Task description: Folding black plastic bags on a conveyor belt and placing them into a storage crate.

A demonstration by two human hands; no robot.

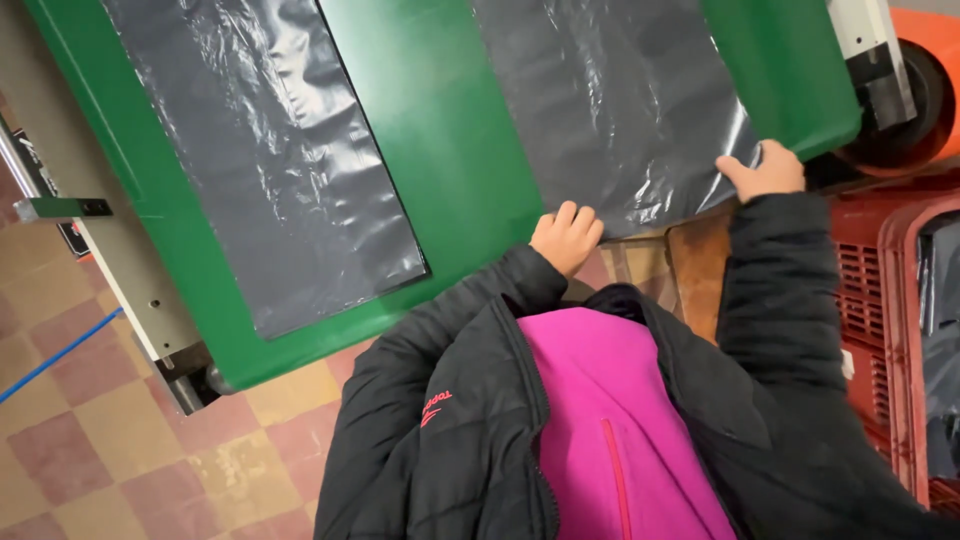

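Black jacket sleeves lead up: left hand [566, 236] curled on the near edge of the green desk [440, 150], right hand [768, 172] pinching the grey plastic sheet's [610, 100] corner; red crate [880, 300] crowds right.

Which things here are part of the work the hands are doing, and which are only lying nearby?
In use:
- right-side black plastic sheet, gripped at its lower edges
- left hand, on its near edge
- right hand, on its corner
- green belt under it

Just nearby:
- second black sheet, untouched
- red crate
- orange roller
- blue cable on the tiled floor
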